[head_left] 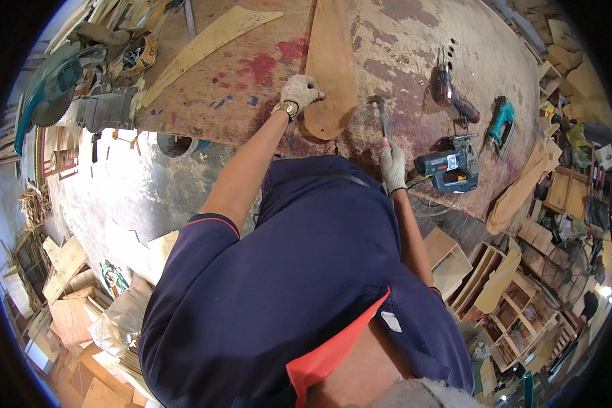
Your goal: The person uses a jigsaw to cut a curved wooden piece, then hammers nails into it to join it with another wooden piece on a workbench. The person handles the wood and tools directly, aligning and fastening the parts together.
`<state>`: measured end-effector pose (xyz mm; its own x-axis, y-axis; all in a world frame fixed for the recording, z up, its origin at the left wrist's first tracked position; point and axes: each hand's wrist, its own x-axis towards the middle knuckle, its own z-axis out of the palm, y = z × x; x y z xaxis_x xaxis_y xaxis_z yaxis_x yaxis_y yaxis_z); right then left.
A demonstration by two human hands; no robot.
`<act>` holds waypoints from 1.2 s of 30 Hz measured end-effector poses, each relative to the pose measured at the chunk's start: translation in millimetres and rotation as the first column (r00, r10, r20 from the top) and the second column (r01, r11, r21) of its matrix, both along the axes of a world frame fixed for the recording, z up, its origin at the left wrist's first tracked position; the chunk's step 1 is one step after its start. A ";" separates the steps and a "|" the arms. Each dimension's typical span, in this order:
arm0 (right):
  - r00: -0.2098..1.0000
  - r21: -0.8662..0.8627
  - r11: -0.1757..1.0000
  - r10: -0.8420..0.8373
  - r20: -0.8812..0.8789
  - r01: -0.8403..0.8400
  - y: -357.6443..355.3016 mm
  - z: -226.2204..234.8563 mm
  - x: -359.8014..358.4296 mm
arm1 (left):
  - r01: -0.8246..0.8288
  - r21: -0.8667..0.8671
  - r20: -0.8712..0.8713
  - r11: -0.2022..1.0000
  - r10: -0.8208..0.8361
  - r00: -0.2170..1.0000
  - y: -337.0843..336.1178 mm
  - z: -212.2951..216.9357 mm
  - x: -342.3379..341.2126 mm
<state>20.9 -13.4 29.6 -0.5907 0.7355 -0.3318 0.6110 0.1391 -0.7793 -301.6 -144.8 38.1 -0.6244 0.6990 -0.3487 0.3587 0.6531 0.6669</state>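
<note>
A long wooden piece (332, 64) with a rounded near end lies on the worktable in front of me. My left hand (300, 92), in a pale glove with a watch at the wrist, rests at its left edge. The fingers are pinched over the wood; whatever they hold is too small to make out. To the right, my gloved right hand (392, 167) is closed around the handle of a hammer (383, 121). The hammer's head lies over the tabletop, apart from the wood.
Right of the hammer lie a jigsaw (449, 165), a red-and-black cordless drill (445, 85) and a teal power tool (501, 122). A curved thin template (207, 53) lies on the worktable (398, 64) at far left, near a teal miter saw (56, 81). Wood scraps surround the floor.
</note>
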 end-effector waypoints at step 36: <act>0.983 -0.267 0.953 -0.169 -0.076 0.144 -51.2 69.2 -93.0 | -0.415 0.184 -0.560 0.891 0.442 0.701 -1.7 -59.1 41.5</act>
